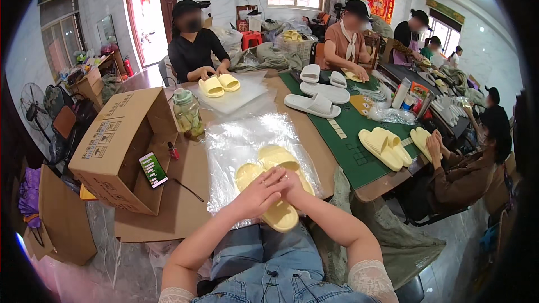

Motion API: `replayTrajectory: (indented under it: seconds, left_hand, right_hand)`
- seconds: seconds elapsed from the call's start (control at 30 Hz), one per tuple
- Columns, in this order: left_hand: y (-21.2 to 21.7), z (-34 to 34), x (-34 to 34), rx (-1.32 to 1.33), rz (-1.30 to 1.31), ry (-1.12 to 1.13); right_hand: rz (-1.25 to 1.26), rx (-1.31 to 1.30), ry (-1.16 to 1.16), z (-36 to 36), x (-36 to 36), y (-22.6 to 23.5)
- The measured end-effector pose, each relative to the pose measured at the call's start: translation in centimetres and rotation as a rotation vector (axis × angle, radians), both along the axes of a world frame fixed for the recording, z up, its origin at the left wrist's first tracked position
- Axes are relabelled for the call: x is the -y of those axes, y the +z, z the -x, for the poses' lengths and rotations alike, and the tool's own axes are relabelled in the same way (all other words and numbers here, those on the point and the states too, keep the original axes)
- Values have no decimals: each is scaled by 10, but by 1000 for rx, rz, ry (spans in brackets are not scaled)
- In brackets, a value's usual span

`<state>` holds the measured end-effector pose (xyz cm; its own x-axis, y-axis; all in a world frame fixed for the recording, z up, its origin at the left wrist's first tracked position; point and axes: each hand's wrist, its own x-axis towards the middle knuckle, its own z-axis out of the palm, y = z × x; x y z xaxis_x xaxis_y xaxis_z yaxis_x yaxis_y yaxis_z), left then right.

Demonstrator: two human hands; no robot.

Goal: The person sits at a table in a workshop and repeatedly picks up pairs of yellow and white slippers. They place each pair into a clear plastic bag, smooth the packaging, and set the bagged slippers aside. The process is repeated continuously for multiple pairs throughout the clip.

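A pair of pale yellow slippers (279, 157) lies in front of me on a stack of clear plastic bags (227, 140), toes away from me. My left hand (259, 194) reaches across the slippers from the left, its fingers stretched out toward the right hand. My right hand (292, 185) lies against the right slipper, and the two hands overlap at the fingers. What the right fingers do is hidden there. One slipper's heel (281, 216) sticks out below my hands toward my lap.
An open cardboard box (120, 146) stands left, a phone (153, 169) propped at it, near a small red bottle (173, 150) and a glass jar (188, 113). White slippers (311, 104) and yellow slippers (384, 148) sit on a green mat (351, 120). Co-workers (196, 50) handle slippers around the table.
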<state>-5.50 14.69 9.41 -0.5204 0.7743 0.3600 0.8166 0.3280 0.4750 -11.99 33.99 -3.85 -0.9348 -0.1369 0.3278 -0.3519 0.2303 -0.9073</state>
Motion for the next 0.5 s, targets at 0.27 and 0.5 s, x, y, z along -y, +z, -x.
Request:
replayTrajectory:
  seconds: [0.27, 0.5]
  left_hand:
    - [1, 3, 24, 49, 20, 55]
    - [-32, 25, 49, -7, -44, 322]
  right_hand:
    - [-757, 6, -140, 18, 28, 66]
    - [-942, -150, -199, 22, 33, 38]
